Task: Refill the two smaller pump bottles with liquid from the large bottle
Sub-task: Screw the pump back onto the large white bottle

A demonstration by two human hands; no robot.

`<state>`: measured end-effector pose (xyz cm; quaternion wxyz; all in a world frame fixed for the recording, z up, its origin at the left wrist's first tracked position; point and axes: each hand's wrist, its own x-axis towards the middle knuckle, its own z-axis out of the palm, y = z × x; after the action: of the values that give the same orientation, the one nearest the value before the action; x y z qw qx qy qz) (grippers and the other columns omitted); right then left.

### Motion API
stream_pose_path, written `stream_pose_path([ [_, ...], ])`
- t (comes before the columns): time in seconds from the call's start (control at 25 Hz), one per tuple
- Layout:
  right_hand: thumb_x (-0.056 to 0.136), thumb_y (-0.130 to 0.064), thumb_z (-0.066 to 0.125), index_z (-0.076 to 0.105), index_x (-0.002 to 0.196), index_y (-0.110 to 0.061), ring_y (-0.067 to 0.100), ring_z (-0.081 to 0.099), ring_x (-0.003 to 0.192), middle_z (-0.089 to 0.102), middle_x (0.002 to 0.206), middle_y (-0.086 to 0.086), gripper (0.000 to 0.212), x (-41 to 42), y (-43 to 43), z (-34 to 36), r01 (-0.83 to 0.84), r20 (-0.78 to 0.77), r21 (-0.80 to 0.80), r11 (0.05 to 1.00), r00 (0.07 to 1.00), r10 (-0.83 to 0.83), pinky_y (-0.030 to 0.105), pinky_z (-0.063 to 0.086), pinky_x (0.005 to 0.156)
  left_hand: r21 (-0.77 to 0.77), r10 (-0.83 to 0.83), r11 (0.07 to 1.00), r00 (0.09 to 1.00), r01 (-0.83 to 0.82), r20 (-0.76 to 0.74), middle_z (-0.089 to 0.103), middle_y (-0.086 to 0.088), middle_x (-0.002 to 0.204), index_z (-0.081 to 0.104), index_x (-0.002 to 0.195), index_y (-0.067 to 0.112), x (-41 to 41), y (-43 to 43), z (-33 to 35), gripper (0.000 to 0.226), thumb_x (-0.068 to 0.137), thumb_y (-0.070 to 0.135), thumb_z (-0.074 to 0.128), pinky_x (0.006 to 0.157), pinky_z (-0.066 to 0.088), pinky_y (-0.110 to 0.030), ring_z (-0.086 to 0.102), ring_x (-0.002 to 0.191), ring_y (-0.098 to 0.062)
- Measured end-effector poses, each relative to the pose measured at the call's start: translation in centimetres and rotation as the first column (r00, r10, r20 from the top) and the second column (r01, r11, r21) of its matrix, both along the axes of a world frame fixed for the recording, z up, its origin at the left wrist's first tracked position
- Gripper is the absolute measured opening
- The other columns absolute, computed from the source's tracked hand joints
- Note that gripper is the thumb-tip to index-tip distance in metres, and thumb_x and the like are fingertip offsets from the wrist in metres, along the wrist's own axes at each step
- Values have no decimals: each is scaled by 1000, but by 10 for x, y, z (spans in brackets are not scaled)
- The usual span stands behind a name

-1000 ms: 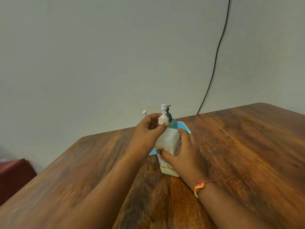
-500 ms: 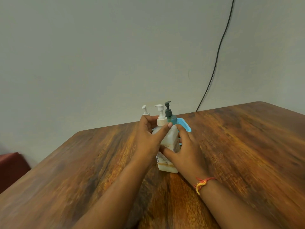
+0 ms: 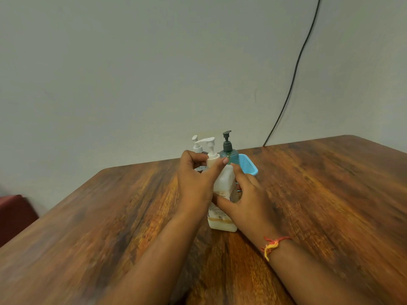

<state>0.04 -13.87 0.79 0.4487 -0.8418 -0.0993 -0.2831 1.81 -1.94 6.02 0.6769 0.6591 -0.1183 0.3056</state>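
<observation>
The large bottle (image 3: 222, 188), translucent white with little liquid at its base, stands upright on the wooden table (image 3: 330, 194). The left hand (image 3: 195, 183) pinches its pump collar with thumb and fingers, while the right hand (image 3: 248, 201) clasps its body. Just behind stand a teal pump bottle (image 3: 229, 151), a white-pumped bottle (image 3: 197, 146) and a blue basket (image 3: 247, 165).
</observation>
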Motion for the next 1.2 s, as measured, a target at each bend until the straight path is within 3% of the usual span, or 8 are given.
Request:
stream_pose_path([
  [0.2, 74, -68, 70, 33, 154, -35, 2, 54, 103, 53, 121, -11, 94, -3, -3, 4, -16, 17, 35, 999, 1000, 16, 7, 40, 72, 36, -113, 993, 991, 116, -77, 75, -1, 102, 61, 101, 27, 1, 9, 2, 45, 69, 37, 91, 74, 64, -36, 75, 94, -16],
  [0.36, 73, -70, 71, 37, 151, -34, 5, 58, 102, 55, 117, -9, 92, -6, -3, 7, -32, 10, 34, 999, 999, 32, 20, 53, 77, 104, -233, 965, 968, 242, -98, 79, 5, 105, 72, 106, 32, -3, 17, 5, 19, 88, 34, 70, 73, 60, -26, 76, 95, -11],
  [0.48, 73, -69, 73, 37, 151, -35, 5, 57, 102, 54, 116, -10, 93, -6, -3, 7, -45, 3, 22, 999, 999, 45, 12, 45, 72, 168, -206, 960, 970, 226, -126, 77, 7, 106, 78, 99, 39, -7, 15, 7, 25, 91, 39, 54, 71, 56, -20, 72, 92, -2],
  [0.64, 72, -67, 73, 39, 150, -36, 4, 57, 103, 55, 117, -11, 90, -3, -5, 8, -81, -2, 50, 995, 997, 82, 9, 41, 72, 262, -165, 946, 979, 191, -118, 66, 4, 119, 76, 104, 41, -8, 12, 9, 33, 86, 64, 60, 89, 57, -31, 66, 112, -13],
  [0.84, 72, -69, 71, 37, 152, -35, 3, 53, 107, 54, 121, -12, 93, -1, -5, 6, -109, -3, 38, 993, 994, 109, 7, 37, 73, 101, -232, 964, 965, 245, -120, 75, -1, 117, 62, 137, 25, -3, 20, 8, 49, 91, 27, 77, 84, 62, -34, 72, 110, -18],
  [0.92, 73, -67, 73, 38, 151, -36, 5, 56, 107, 56, 121, -10, 91, 0, -6, 5, -113, 2, 55, 992, 994, 113, 13, 45, 77, 113, -293, 943, 943, 312, -160, 76, 2, 119, 62, 137, 24, -4, 24, 7, 41, 97, 28, 69, 83, 62, -32, 74, 109, -16],
  [1.04, 74, -64, 75, 40, 151, -34, 7, 57, 109, 57, 121, -9, 89, 2, -8, 5, -118, 4, 72, 990, 993, 118, 26, 54, 86, 254, -270, 916, 946, 310, -182, 73, 0, 125, 66, 133, 24, -2, 26, 9, 32, 104, 34, 55, 90, 62, -44, 72, 111, -19],
  [1.2, 75, -63, 75, 41, 149, -35, 7, 56, 112, 55, 121, -10, 86, 4, -8, 3, -137, -1, 77, 988, 990, 138, 26, 54, 87, 227, -273, 918, 935, 324, -227, 72, 3, 127, 70, 127, 29, -4, 27, 13, 34, 100, 39, 52, 99, 58, -47, 70, 114, -20],
])
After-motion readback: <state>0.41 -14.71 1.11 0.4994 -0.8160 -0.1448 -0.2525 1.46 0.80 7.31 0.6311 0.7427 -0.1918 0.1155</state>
